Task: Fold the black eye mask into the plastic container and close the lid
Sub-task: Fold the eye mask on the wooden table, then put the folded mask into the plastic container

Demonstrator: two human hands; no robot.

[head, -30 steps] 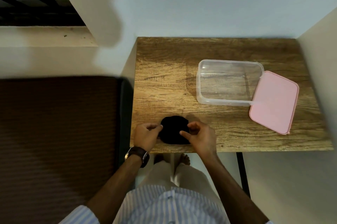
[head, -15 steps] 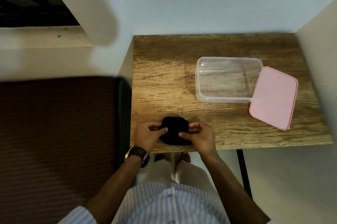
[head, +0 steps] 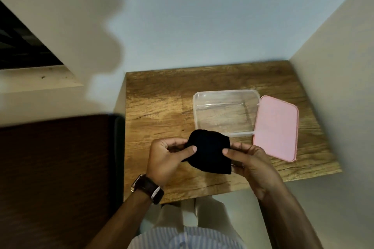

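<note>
The black eye mask (head: 210, 152), folded into a compact bundle, hangs above the wooden table (head: 162, 107), pinched from both sides. My left hand (head: 168, 159) grips its left edge with thumb on top. My right hand (head: 249, 159) grips its right edge. Just beyond the mask stands the clear plastic container (head: 224, 113), open and holding nothing; the mask covers part of its near rim. The pink lid (head: 276, 127) lies flat on the table against the container's right side.
The small table sits in a corner, with a pale wall behind and another wall (head: 334, 66) close on the right. A dark brown surface (head: 52, 177) lies to the left of the table. A watch (head: 147, 188) is on my left wrist.
Both hands have lifted the folded mask off the table's near edge and carried it up toward the container. The camera view has tilted, so the table appears lower.
</note>
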